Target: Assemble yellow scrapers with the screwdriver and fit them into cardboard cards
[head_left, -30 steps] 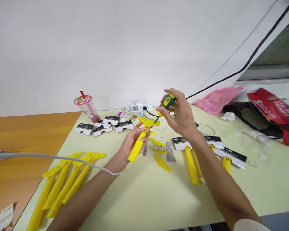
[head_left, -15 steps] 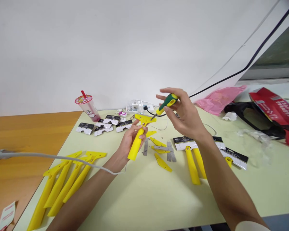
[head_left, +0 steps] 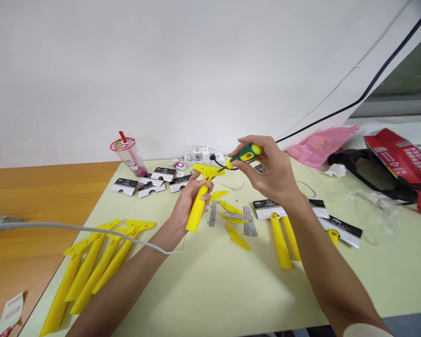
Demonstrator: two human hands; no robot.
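My left hand [head_left: 190, 199] is closed around a yellow T-shaped scraper [head_left: 199, 208], its head pointing away from me. My right hand [head_left: 272, 171] grips a green and yellow screwdriver [head_left: 244, 155]. The screwdriver's tip meets the right end of the scraper head, where a screw seems to sit, too small to make out. On the table just beyond the scraper's handle lie yellow blade covers [head_left: 237, 237], flat metal blades [head_left: 213, 214] and tiny screws. More yellow scrapers [head_left: 117, 260] lie in a group by my left forearm.
Yellow handles [head_left: 280, 241] with black-and-white cards lie beside my right forearm. More cards [head_left: 124, 186] are near a drink cup [head_left: 129, 157] at back left. A power strip [head_left: 203, 157] stands against the wall. A grey cable [head_left: 91, 229] crosses over my left forearm. A pink bag [head_left: 323, 146] lies at back right.
My right hand's fingers, spread before, have closed around the screwdriver handle, which now leans lower. The scraper head has tilted slightly and shifted a little to the left.
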